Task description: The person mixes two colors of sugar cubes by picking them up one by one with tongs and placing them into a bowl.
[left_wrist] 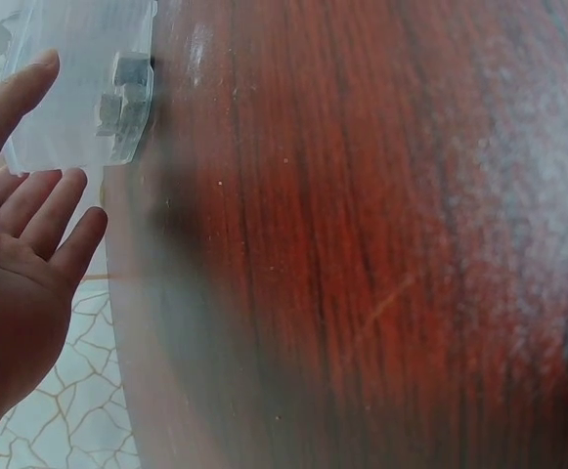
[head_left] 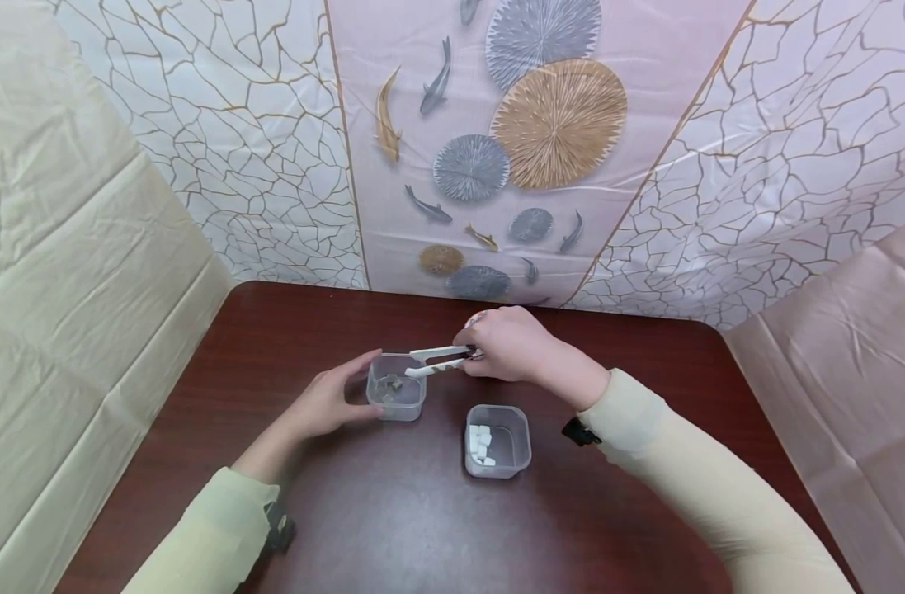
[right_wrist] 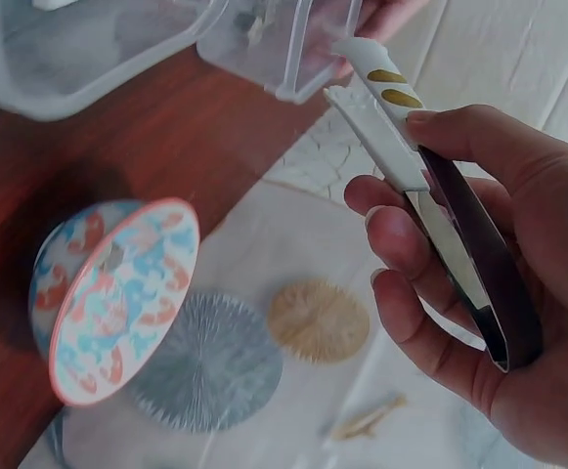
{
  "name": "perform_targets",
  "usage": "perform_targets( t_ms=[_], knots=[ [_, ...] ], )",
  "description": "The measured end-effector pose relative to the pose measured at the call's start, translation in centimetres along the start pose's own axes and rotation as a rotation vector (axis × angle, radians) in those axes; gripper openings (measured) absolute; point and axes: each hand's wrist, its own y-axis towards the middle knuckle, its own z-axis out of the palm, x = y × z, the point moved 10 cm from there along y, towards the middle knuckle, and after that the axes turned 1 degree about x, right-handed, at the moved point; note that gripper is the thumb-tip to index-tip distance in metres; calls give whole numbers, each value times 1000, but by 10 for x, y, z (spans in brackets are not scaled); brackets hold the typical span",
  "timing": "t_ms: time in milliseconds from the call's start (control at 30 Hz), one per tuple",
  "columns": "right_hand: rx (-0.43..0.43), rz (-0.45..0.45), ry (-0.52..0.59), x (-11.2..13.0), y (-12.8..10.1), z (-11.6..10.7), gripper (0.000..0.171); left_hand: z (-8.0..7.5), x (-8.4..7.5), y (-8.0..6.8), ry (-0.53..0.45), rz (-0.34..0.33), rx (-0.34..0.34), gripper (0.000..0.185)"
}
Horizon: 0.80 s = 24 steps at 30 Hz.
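Note:
My left hand holds a clear plastic container by its sides, thumb on the near side and fingers at the far one. Several small grey cubes lie inside it. In my right hand is a pair of tongs with white tips and a dark bent handle, gripped between thumb and fingers. The tips stand apart over the container's right edge, with nothing between them. Beside my right hand, a patterned bowl with an orange rim has a small grey piece inside; the hand mostly hides it in the head view.
A second clear container stands nearer me and to the right, with several white cubes along its left side. Everything is on a dark red-brown table. Patterned cloth hangs behind the table's far edge.

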Motion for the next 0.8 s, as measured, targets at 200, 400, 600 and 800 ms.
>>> perform_targets(
  t_ms=[200,400,600,800],
  knots=[
    [28,-19,-17,14,17,10,18,-1,0,1,9,0,-3,95],
    [93,-6,-41,23,30,23,15,-2,0,1,4,2,-8,95],
    [146,29,-106,28,41,35,19,-2,0,1,-7,1,-10,95],
    [155,18,-162,36,48,41,24,-2,0,1,1,7,-12,94]
  ],
)
